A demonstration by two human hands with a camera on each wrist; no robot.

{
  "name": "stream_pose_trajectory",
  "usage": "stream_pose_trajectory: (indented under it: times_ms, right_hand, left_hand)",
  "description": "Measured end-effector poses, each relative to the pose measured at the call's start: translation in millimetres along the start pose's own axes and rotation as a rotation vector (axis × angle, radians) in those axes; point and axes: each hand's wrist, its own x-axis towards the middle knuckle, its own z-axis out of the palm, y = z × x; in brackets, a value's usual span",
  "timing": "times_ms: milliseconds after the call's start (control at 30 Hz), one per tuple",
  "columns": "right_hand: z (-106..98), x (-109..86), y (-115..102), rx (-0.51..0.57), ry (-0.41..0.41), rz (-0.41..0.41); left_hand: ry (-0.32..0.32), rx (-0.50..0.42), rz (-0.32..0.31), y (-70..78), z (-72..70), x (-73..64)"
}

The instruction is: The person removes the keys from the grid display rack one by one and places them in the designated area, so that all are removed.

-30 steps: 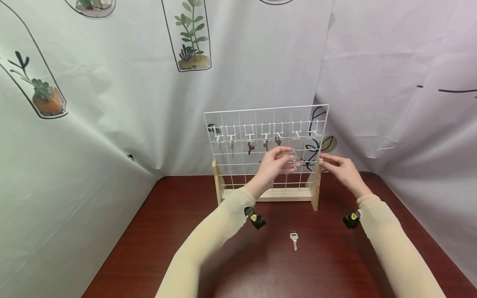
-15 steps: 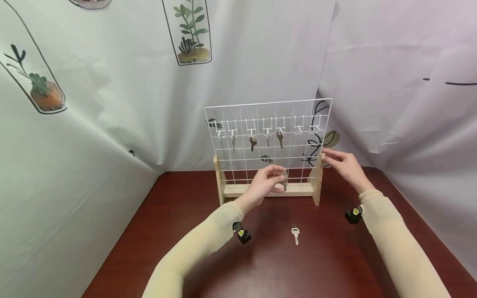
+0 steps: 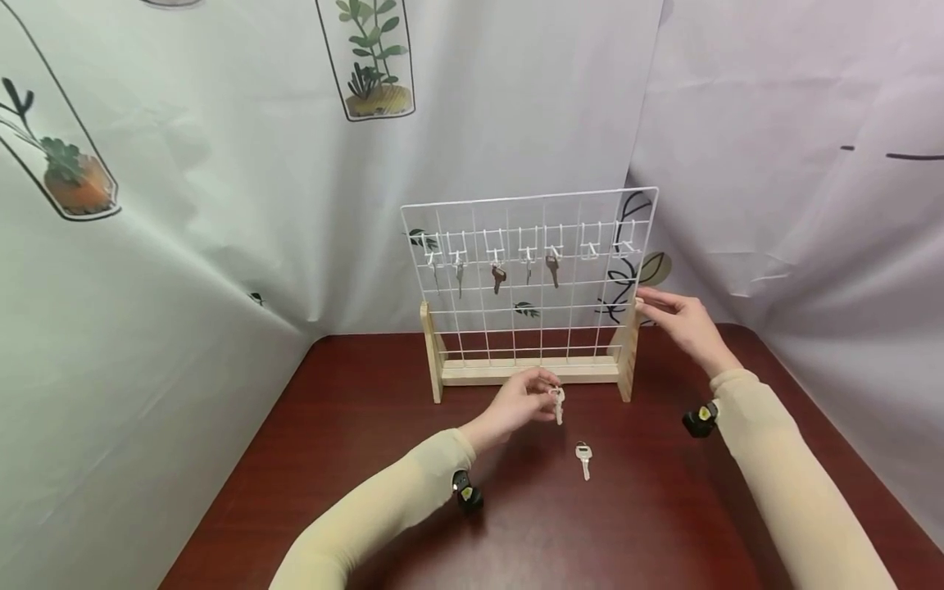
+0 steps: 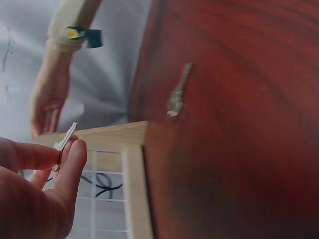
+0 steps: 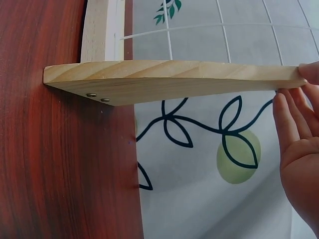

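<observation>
Just in front of the rack's base, my left hand (image 3: 516,403) pinches a silver key (image 3: 559,406) between thumb and fingers. The left wrist view shows that same key (image 4: 67,138) edge-on at the fingertips. My right hand (image 3: 686,325) holds the top of the rack's right wooden upright (image 3: 628,352). In the right wrist view the thumb lies on one side of this upright (image 5: 169,82) and the fingers on the other. Another silver key (image 3: 584,461) with a small ring lies flat on the table, in front of my left hand and to its right.
The white wire rack (image 3: 527,197) stands on a wooden base (image 3: 487,375). Several keys, including a dark one (image 3: 499,279), hang from its left and middle hooks. Two hooks at the right, such as this hook (image 3: 590,252), carry no key. A patterned curtain surrounds the dark red table (image 3: 354,426).
My left hand has come down from near the right-hand hooks to low before the rack, bringing the key with it. The right hand keeps its hold on the upright.
</observation>
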Motion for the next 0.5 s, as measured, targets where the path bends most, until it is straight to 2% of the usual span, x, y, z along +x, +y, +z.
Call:
stream_pose_trajectory:
  times_ms: [267, 500]
  right_hand:
    - [1.1, 0.7, 3.0, 0.026, -0.002, 0.028]
    - [-1.4, 4.5, 1.9, 0.026, -0.019, 0.043]
  left_hand:
    - [-0.026, 0.030, -0.039, -24.3, 4.2, -7.0]
    - [-0.051, 0.066, -0.066, -33.8, 8.2, -10.1]
